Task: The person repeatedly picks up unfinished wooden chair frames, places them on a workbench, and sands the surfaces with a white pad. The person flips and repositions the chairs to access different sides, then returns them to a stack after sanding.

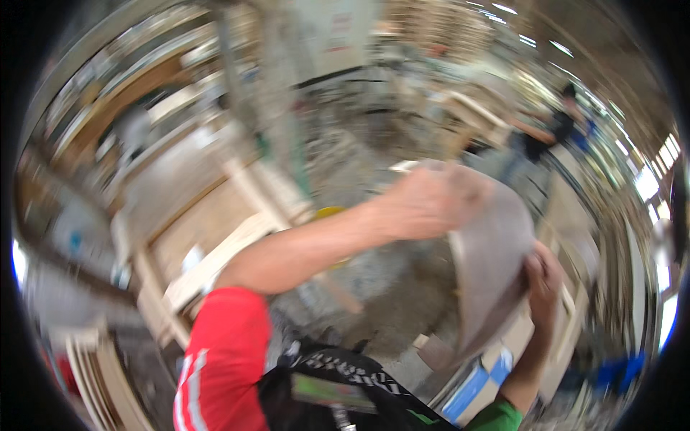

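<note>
Panel [499, 251], curved and grey-brown, with a face that looks like wood. Location: right of centre in front of me, raised above the floor between my two hands. Its lower end hangs near a blue-and-white item [474, 388]; blur prevents me from telling whether they touch.

Left hand [449, 201]: at the panel's upper left edge, forearm extended across my front. Motion blur hides the fingertips; I cannot tell whether they clamp the edge or only press on the face.

Right hand [544, 284]: clamped on the panel's right edge, fingers curled over it.

Handling, by my judgement: the part is probably light for its area and fairly stiff, since the bend looks formed rather than sagging. The face appears smooth, so a dusty palm may slide. Treat the thin edges as fragile; a knock could chip them. Take hold at opposite edges, near mid-length, with fingers spread to share the load. Do not carry by one corner, and do not force the curve flat. Maintain clearance from the wooden frame [251, 188] on my left.
</note>
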`<action>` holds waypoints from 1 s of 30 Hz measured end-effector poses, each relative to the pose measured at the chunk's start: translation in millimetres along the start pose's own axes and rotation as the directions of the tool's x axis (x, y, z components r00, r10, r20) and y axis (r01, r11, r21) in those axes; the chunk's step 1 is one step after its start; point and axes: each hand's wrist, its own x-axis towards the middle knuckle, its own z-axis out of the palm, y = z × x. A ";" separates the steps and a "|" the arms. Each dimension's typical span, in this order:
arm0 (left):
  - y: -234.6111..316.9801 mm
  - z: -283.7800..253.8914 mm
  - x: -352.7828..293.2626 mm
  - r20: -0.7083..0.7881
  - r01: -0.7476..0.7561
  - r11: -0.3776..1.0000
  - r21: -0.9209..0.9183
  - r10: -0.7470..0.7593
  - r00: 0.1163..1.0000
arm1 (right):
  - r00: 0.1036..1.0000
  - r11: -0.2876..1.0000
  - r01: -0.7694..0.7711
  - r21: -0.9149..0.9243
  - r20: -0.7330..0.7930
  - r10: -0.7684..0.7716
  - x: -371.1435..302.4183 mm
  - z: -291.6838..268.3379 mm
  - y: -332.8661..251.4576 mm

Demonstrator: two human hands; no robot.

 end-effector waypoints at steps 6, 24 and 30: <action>-46.3 -63.8 -108.1 0.172 0.418 0.891 0.180 -0.446 0.878 | 0.985 0.990 -0.015 0.139 0.170 -0.009 -15.9 54.2 65.1; -66.6 -251.4 -387.9 -0.355 0.779 0.029 0.627 -0.879 0.318 | 0.862 0.931 0.363 -0.042 0.394 -0.319 189.5 394.3 -25.2; -121.0 -327.3 -487.4 -0.311 0.779 -0.094 0.620 -0.941 0.135 | 0.767 0.788 0.614 -0.057 0.279 -0.578 238.8 516.6 -151.5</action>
